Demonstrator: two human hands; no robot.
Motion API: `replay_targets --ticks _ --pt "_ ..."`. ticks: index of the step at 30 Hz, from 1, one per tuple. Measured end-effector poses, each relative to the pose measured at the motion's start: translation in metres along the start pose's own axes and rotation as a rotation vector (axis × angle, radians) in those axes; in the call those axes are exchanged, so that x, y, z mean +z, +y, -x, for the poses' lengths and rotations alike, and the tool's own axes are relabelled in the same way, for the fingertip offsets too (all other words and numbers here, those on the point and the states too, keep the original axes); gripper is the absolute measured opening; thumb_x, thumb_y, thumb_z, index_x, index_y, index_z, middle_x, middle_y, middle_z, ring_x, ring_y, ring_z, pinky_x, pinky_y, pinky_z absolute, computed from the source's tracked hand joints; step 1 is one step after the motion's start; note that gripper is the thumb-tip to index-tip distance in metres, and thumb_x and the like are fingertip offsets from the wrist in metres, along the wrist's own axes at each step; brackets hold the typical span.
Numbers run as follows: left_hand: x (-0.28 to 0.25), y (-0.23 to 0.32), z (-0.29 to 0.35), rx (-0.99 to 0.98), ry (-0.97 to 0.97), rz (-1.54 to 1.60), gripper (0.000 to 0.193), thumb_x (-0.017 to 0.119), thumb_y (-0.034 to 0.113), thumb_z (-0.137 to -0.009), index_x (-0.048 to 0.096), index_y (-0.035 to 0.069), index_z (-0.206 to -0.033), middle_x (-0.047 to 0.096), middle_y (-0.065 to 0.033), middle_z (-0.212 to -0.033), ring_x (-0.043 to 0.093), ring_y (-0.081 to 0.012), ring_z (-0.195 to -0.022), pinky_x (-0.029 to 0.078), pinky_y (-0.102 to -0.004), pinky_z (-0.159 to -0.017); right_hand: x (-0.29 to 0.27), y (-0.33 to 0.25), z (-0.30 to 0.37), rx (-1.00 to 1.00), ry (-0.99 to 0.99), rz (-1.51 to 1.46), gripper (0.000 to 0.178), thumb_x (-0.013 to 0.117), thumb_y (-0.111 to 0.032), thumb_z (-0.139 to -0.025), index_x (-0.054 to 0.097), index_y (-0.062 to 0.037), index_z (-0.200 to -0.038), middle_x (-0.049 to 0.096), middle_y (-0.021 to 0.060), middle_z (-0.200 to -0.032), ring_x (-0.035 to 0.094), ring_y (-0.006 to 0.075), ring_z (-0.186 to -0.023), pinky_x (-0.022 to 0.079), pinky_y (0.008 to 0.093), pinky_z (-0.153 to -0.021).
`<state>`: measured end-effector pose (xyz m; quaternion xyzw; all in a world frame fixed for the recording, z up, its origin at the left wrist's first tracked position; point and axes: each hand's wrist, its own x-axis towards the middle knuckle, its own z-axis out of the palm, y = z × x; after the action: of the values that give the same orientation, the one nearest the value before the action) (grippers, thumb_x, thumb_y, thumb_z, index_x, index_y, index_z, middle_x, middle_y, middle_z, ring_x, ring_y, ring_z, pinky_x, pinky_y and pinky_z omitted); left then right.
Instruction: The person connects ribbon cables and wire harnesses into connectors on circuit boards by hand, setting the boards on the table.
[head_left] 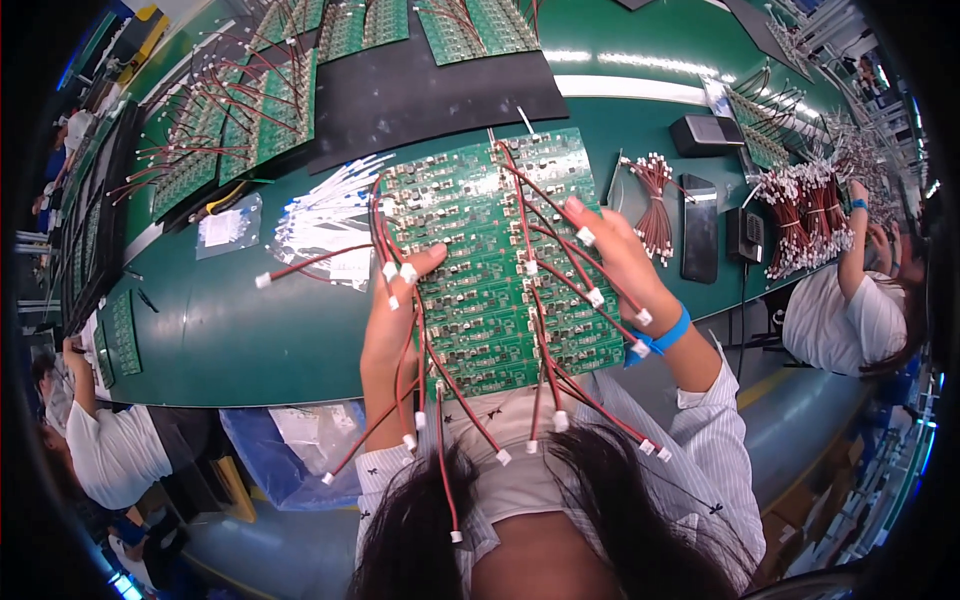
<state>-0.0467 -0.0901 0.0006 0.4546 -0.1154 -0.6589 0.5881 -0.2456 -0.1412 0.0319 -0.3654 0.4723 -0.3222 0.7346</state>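
Between my two hands I hold up a green circuit board panel (480,290), tilted above the near edge of the bench. Several red and black wire leads with white plugs hang from it over both its sides and its lower edge. My left hand (405,290) grips the panel's left edge, its thumb lying on the face of the board. My right hand (620,255), with a blue wristband (665,335) below it, grips the right edge. The fingers behind the panel are hidden.
More wired circuit panels (270,95) lie on a black mat (430,100) at the back left. White cable ties (330,215) lie left of my hands. A wire bundle (655,215), a phone (700,230) and more bundles (805,215) are at right. Co-workers sit on either side.
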Motion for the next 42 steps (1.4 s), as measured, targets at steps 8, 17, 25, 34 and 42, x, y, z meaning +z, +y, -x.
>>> replay_targets --ticks 8,17,25,34,42 --pt "0.017 0.003 0.018 0.172 0.028 -0.037 0.032 0.055 0.010 -0.077 0.052 -0.006 -0.104 0.062 -0.0138 -0.089 0.063 -0.0194 -0.073 0.053 -0.0295 -0.064 -0.006 0.001 0.003 -0.155 -0.132 0.038 0.032 0.050 -0.029 -0.089 0.059 0.0010 -0.095 0.063 0.0040 -0.086 0.057 0.0058 -0.072 0.046 0.0205 -0.064" --pt "0.010 0.001 0.016 0.128 -0.075 -0.038 0.035 0.056 0.008 -0.076 0.050 -0.004 -0.109 0.060 -0.0129 -0.094 0.062 -0.0182 -0.078 0.051 -0.0293 -0.068 -0.014 0.020 -0.004 -0.200 -0.142 -0.052 0.031 0.050 -0.030 -0.089 0.060 0.0004 -0.090 0.063 0.0035 -0.082 0.057 0.0050 -0.066 0.045 0.0195 -0.057" --pt "0.005 -0.011 0.003 0.156 -0.116 -0.181 0.029 0.057 0.008 -0.077 0.053 -0.004 -0.103 0.061 -0.0085 -0.090 0.059 -0.0143 -0.077 0.048 -0.0260 -0.067 -0.019 0.024 0.004 -0.094 -0.142 0.005 0.030 0.061 -0.017 -0.082 0.056 0.0000 -0.106 0.061 0.0063 -0.099 0.057 0.0108 -0.086 0.046 0.0256 -0.076" --pt "-0.002 -0.022 -0.001 0.003 -0.021 -0.126 0.038 0.058 0.013 -0.076 0.049 0.001 -0.111 0.059 -0.0085 -0.097 0.058 -0.0167 -0.086 0.048 -0.0307 -0.075 -0.020 0.026 -0.001 0.038 -0.109 0.037 0.031 0.061 -0.016 -0.082 0.050 0.0017 -0.106 0.060 0.0088 -0.097 0.058 0.0119 -0.084 0.048 0.0263 -0.073" --pt "0.004 -0.021 0.004 0.014 -0.006 -0.127 0.038 0.057 0.010 -0.076 0.049 0.001 -0.112 0.058 -0.0084 -0.098 0.058 -0.0164 -0.088 0.047 -0.0307 -0.077 -0.021 0.034 0.003 -0.063 -0.163 -0.129 0.025 0.059 -0.014 -0.082 0.057 0.0003 -0.103 0.062 0.0065 -0.092 0.060 0.0108 -0.078 0.049 0.0251 -0.067"
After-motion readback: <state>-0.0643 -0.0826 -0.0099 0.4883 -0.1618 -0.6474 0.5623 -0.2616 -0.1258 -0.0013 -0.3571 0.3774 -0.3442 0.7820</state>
